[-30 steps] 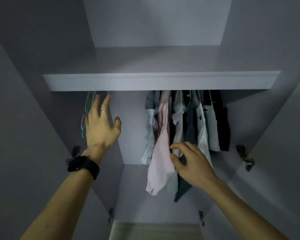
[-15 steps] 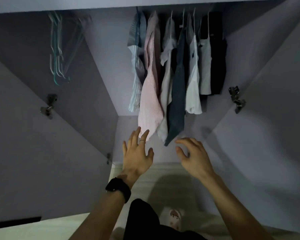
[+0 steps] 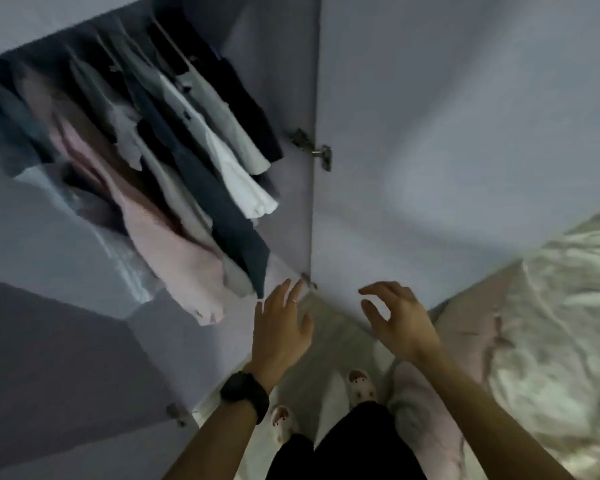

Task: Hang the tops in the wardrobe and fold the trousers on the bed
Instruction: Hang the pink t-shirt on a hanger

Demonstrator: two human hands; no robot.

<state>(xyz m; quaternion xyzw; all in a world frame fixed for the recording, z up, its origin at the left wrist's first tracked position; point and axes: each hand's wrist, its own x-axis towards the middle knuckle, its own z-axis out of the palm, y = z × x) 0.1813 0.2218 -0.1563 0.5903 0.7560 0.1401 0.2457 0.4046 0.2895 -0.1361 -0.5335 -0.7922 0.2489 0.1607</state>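
Several tops hang in the open wardrobe at the upper left, among them a pink top, a dark blue top and a white top. My left hand, with a ring and a black wrist watch, is held out below the hanging tops with straight fingers and holds nothing. My right hand hovers beside it with loosely curled fingers, also holding nothing. The bed with crumpled pale bedding lies at the right. No trousers can be made out in this blurred view.
The open wardrobe door stands ahead on the right, its hinge at the wardrobe's edge. Pinkish fabric hangs over the bed's edge by my legs. My slippered feet stand on the pale floor.
The view has swung down and to the right, from the wardrobe shelf to the floor and bed. Both hands have come down from the rail and the hanging tops and hold nothing.
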